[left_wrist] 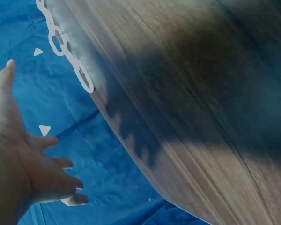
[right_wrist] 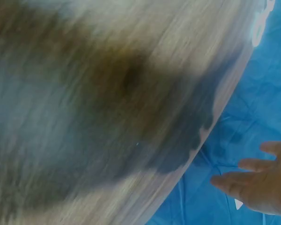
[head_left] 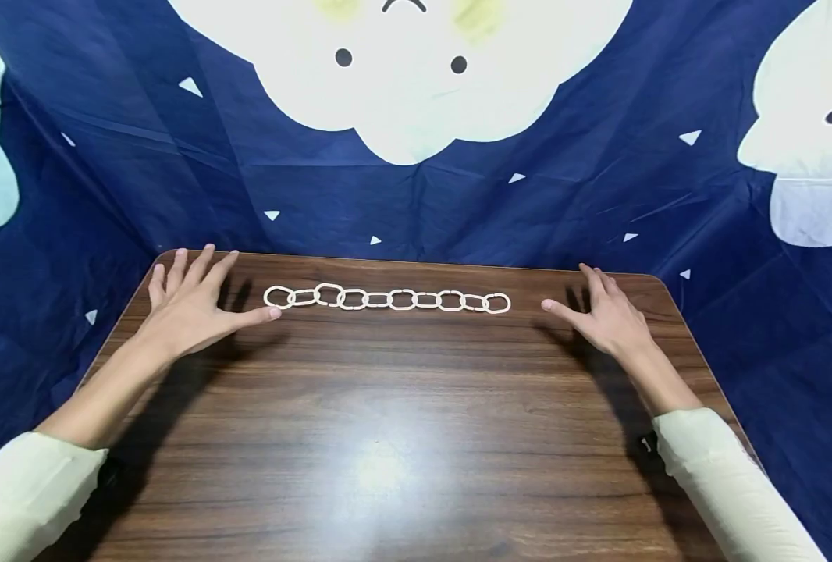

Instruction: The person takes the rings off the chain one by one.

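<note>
A white chain of several linked plastic rings lies stretched out from left to right near the far side of the table. My left hand is spread beside the chain's left end, and its thumb tip overlaps that end link in the head view. On the other side, my right hand hovers with fingers apart, a short gap from the right end link. Neither hand holds anything. In the left wrist view the chain runs past the spread left hand; the right wrist view catches a bit of the chain and the right hand.
The brown wood-grain table has rounded far corners and a bright light reflection toward its near side. Dark blue cloth with white clouds and small triangles hangs behind and along both sides. Shadows of both arms fall on the tabletop.
</note>
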`<state>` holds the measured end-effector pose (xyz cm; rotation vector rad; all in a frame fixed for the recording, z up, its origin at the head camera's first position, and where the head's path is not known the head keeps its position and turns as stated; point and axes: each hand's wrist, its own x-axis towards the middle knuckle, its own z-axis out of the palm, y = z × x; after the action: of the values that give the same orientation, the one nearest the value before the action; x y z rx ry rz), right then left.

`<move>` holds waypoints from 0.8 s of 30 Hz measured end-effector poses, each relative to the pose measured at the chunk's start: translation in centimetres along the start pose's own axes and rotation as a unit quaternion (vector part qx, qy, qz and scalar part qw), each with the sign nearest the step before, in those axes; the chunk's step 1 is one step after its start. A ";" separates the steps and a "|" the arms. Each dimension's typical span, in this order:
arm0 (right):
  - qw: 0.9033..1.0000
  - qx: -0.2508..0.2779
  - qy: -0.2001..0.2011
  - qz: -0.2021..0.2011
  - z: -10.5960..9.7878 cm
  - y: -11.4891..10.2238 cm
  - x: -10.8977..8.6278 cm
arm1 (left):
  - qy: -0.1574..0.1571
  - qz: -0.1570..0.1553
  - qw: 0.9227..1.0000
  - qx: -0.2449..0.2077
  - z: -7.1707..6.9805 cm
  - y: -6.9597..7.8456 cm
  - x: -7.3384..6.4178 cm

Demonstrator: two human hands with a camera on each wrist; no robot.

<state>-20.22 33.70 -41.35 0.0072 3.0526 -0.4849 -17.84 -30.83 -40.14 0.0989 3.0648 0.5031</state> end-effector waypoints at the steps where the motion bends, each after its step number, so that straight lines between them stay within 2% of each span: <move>1: 1.000 0.002 0.001 -0.001 0.1 -0.1 0.0 | 0.000 0.001 1.000 -0.001 0.0 0.1 0.1; 12: 1.000 0.007 0.003 -0.022 0.8 -0.4 0.0 | -0.003 0.011 1.000 -0.005 0.3 1.0 0.5; 18: 1.000 0.008 0.004 -0.030 0.9 -0.8 0.2 | -0.008 0.017 1.000 0.001 0.5 2.0 1.0; 24: 0.999 0.012 0.002 -0.034 0.9 -1.2 0.3 | -0.006 0.021 1.000 -0.013 0.5 3.3 1.3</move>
<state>-20.51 32.31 -41.83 -0.0947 3.0595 -0.5267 -18.96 -27.41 -39.59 0.1640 3.0500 0.5427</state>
